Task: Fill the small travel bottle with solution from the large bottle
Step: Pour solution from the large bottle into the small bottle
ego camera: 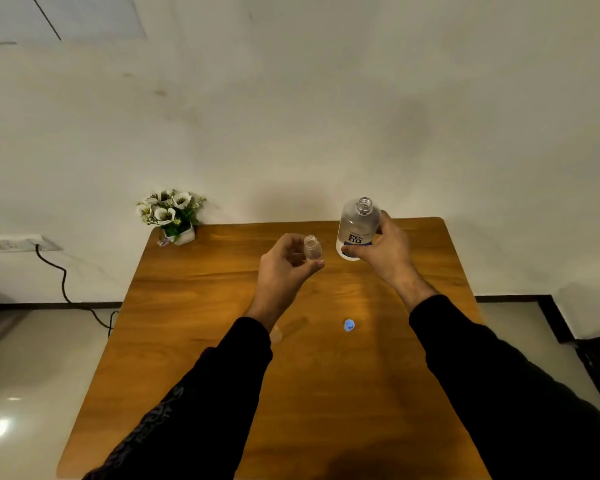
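My left hand [284, 265] holds the small clear travel bottle [312, 247] upright above the wooden table [222, 358], its mouth uncapped. To its right, my right hand [385, 251] grips the large clear bottle [357, 226] with a white and blue label, also uncapped and roughly upright, lifted near the table's far edge. The two bottles are apart, about a hand's width between them. A small blue cap [349, 324] lies on the table between my forearms. A faint clear cap [276, 333] seems to lie beside my left sleeve.
A small white pot of artificial white flowers [172, 216] stands at the table's far left corner. A wall rises right behind the table. A wall socket [11, 243] with a black cable is at the left, above tiled floor.
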